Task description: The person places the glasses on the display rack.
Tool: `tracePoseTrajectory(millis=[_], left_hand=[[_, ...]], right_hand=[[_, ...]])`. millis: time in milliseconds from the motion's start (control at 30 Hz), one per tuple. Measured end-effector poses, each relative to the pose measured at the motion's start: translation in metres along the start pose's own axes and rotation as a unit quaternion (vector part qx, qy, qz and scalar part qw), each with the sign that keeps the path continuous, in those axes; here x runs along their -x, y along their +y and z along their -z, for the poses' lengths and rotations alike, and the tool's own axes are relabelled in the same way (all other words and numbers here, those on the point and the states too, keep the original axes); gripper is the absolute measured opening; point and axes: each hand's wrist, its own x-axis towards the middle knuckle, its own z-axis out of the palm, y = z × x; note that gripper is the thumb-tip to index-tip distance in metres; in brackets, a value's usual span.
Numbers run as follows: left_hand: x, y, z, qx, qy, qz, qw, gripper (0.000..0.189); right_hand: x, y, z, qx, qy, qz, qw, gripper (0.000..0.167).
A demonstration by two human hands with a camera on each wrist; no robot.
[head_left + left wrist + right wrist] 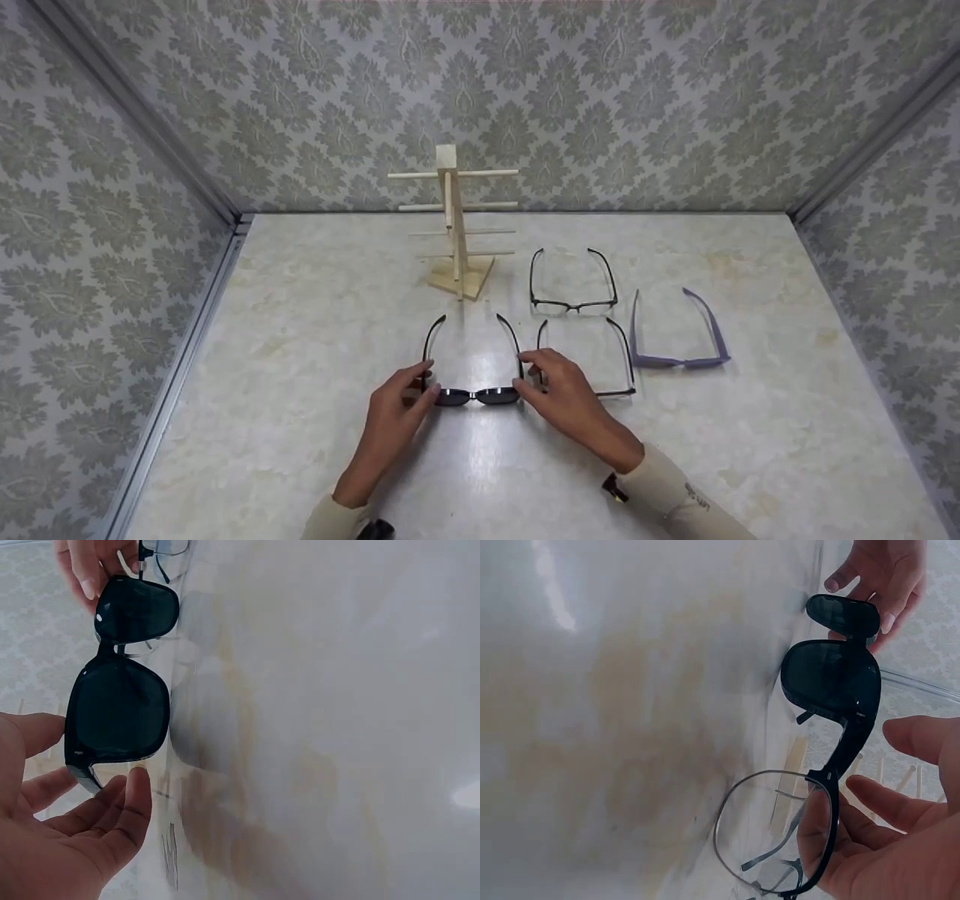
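A pair of black sunglasses (pixel 497 396) lies in front of me, its lenses facing me and both temples open toward the back. My left hand (pixel 391 412) pinches its left corner, with the thumb at the frame's upper edge and the fingers by the temple. By the right hinge is my right hand (pixel 570 394); in the right wrist view its thumb stands apart from the frame and its fingers are relaxed beside the temple. That hand partly hides black half-rim glasses (pixel 829 829) with clear lenses in the head view.
A wooden stand (pixel 456 225) with several pegs rises at the back of the table (pixel 315 315). Thin black-framed glasses (pixel 574 307) lie right of it. Purple glasses (pixel 680 363) sit farther right. Patterned walls (pixel 570 97) enclose the back and sides.
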Motion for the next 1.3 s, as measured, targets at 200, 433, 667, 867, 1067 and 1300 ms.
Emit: tracePoseTrajectory(millis=[200,433,667,867,1067,1300], left_hand=[[0.002,0.001,0.001,0.010,-0.002,0.015,0.9998,0.037],[0.003,0.002,0.000,0.011,0.002,0.029,0.9995,0.037],[0.003,0.005,-0.001,0.027,0.010,0.035,0.9990,0.039],[0.002,0.013,0.002,0.050,0.026,0.023,0.9982,0.039],[-0.005,0.026,0.007,0.060,0.028,0.017,0.9977,0.042],[-0.014,0.042,0.011,0.054,0.027,0.001,0.9982,0.045]], right_hand=[[-0.001,-0.001,-0.003,0.028,0.004,0.007,0.9996,0.031],[0.000,-0.004,-0.004,0.082,-0.004,0.014,0.9965,0.030],[0.000,-0.008,-0.004,0.094,0.008,0.023,0.9953,0.028],[-0.002,-0.013,0.002,0.043,0.008,0.016,0.9989,0.033],[-0.005,-0.015,0.009,-0.047,-0.002,0.005,0.9989,0.038],[-0.008,-0.018,0.016,-0.087,0.016,-0.013,0.9960,0.043]])
